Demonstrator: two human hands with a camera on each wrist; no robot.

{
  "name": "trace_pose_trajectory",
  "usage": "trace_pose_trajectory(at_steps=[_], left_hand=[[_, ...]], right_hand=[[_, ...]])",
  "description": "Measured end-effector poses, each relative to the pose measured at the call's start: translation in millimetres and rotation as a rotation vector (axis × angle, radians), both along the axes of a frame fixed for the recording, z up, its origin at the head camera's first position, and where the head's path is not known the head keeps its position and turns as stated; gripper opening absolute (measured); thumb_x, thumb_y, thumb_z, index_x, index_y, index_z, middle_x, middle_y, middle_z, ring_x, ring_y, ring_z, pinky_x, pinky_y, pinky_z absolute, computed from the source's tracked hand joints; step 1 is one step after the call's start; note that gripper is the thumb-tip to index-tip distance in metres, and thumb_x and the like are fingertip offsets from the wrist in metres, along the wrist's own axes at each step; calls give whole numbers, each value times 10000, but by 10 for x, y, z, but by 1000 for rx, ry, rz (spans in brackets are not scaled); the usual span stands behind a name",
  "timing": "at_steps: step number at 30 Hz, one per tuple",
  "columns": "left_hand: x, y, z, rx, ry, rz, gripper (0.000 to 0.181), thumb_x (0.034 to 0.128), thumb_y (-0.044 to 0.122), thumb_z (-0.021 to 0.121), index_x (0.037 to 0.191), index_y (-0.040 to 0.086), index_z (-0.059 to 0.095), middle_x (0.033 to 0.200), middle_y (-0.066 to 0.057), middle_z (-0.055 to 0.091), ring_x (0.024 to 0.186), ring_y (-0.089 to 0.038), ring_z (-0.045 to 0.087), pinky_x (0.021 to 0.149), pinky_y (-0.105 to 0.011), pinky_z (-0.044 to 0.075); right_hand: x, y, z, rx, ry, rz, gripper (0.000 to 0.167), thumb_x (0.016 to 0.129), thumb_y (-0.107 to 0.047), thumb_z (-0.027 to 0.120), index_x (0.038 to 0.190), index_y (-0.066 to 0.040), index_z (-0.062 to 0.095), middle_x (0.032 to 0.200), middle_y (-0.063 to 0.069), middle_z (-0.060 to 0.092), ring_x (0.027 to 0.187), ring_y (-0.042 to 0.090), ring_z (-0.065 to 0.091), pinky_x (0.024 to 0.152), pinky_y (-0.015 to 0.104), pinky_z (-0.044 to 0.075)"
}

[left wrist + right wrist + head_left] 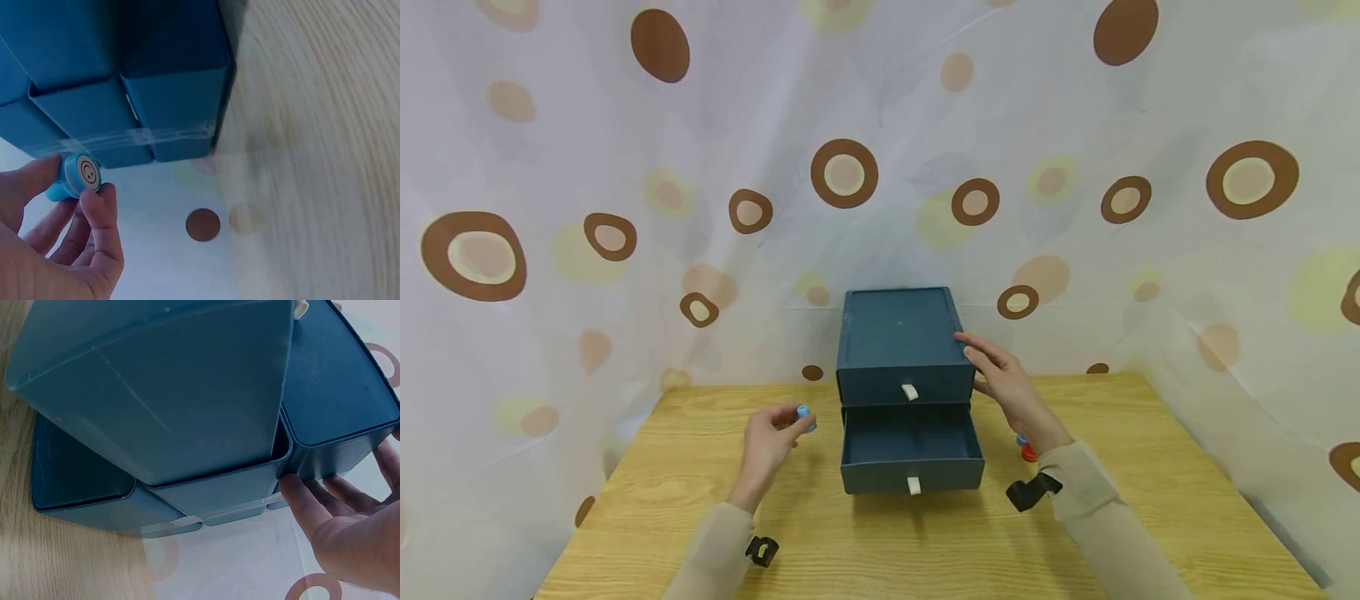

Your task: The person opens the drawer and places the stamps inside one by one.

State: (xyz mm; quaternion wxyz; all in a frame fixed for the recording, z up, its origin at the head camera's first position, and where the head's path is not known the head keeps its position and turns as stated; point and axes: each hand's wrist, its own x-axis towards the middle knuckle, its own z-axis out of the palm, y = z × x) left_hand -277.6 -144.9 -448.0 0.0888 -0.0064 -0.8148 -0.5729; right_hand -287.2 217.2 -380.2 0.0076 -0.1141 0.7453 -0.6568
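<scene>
A dark blue drawer cabinet [898, 329] stands at the table's back; its lower drawer [912, 475] is pulled out and looks bare inside, its upper one closed. Left of it, my left hand [765, 448] pinches a small light-blue stamp [806, 418] in the air. The left wrist view shows this stamp [80, 177], with a smiley on its end, between thumb and fingers. My right hand [1011, 392] rests on the cabinet's upper right side; in the right wrist view the straight fingers [309, 503] touch the side wall.
A red piece [1028, 452] and a blue piece [1021, 439] lie on the wooden table [700, 467] right of the cabinet, partly hidden by my right forearm. A patterned curtain [760, 125] hangs behind and at both sides.
</scene>
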Motion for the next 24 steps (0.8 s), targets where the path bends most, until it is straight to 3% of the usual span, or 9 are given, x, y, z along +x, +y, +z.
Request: trace_pose_trajectory(at_steps=[6, 13, 19, 24], left_hand=[[58, 78, 100, 90, 48, -5, 313, 856, 311, 774, 1102, 119, 751, 1034, -70, 729, 852, -143, 639, 673, -280, 543], [129, 181, 220, 203, 89, -3, 337, 834, 271, 800, 1100, 71, 749, 1034, -91, 732, 796, -88, 641, 636, -235, 522], [139, 282, 197, 254, 225, -126, 269, 816, 208, 815, 1029, 53, 757, 911, -17, 736, 745, -161, 651, 614, -254, 542], [176, 328, 197, 264, 278, -172, 238, 822, 149, 804, 1018, 23, 753, 892, -22, 732, 726, -155, 655, 619, -240, 546]], right_hand=[[-14, 6, -11, -3, 5, -6, 553, 1033, -445, 448, 1513, -177, 394, 1626, 43, 234, 1510, 309, 165, 1135, 626, 276], [1, -2, -11, 2, 11, 10, 553, 1036, -445, 438, 1519, -181, 383, 1630, 47, 220, 1512, 317, 155, 1143, 621, 266], [15, 2, -2, 0, 10, -14, 552, 1037, -441, 437, 1516, -171, 388, 1627, 52, 227, 1510, 312, 164, 1144, 623, 262], [9, -21, -13, -2, -2, -6, 556, 1034, -448, 440, 1517, -179, 387, 1628, 44, 225, 1510, 308, 165, 1147, 621, 257]])
